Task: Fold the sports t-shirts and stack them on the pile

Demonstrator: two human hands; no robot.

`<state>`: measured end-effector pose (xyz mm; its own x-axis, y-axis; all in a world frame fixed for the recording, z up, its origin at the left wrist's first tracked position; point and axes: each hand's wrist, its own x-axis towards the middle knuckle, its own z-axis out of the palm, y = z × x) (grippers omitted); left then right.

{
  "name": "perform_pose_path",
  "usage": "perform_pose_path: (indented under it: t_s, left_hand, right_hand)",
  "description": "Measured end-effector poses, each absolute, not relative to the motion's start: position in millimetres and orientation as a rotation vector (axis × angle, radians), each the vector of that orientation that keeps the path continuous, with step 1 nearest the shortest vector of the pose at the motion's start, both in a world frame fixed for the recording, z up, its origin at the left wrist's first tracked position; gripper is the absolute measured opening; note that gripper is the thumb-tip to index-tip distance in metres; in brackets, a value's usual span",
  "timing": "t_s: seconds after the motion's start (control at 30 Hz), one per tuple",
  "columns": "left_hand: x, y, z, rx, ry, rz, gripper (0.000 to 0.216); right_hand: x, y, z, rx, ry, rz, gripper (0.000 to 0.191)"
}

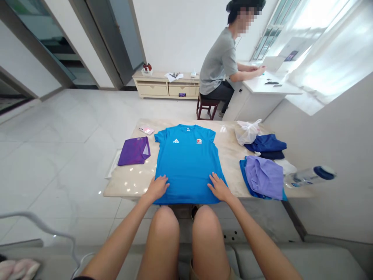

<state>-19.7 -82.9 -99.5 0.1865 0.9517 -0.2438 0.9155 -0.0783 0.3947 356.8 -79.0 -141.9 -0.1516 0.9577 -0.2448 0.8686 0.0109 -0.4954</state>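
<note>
A blue T-shirt [189,163] lies spread flat on the marble-look table [128,182], its neck at the far side and its hem over the near edge. My left hand [158,187] rests flat on the lower left part of the shirt, fingers stretched out. On the lower right part lies my right hand [219,187], its fingers spread and nothing in them. To the left of the shirt is a folded purple garment [132,151]. On the right sits a pile topped by a lilac garment [264,175].
Dark blue folded clothes [266,144], a white plastic bag [247,132] and a clear bottle [309,176] stand at the table's right end. A phone [146,130] lies at the far left. Beyond, a person [218,62] sits at a white desk [268,87].
</note>
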Motion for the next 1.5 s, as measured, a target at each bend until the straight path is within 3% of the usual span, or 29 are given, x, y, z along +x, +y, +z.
perform_pose_path:
  t_s: [0.1,0.17,0.37,0.5,0.77,1.07,1.5]
  left_hand:
    - [-14,-132,-67,1.879,1.632,0.262,0.056]
    - [-10,-172,-56,1.782,1.609,0.369,0.058]
    - [-7,-281,-53,2.231,1.84,0.737,0.047]
    - [-4,-321,-56,2.502,1.929,0.762,0.057]
    - [2,-331,-45,2.449,2.048,0.741,0.054]
    - [-25,-315,-76,2.325,2.048,0.809,0.052]
    - [-25,-319,-84,2.322,2.033,0.864,0.053]
  right_hand:
    - [348,-126,-108,-1.806,-1.711,1.087,0.07]
    - [332,-169,-93,-1.679,-1.554,1.092,0.069]
    - [284,-291,-90,-1.685,-1.531,0.486,0.068]
    - [281,-320,-97,-1.685,-1.591,0.245,0.077]
    - [292,-314,-90,-1.64,-1.552,0.259,0.071]
    - [299,-318,-87,-1.652,-1.517,0.295,0.068]
    - [291,-315,-84,-1.646,-1.549,0.277,0.07]
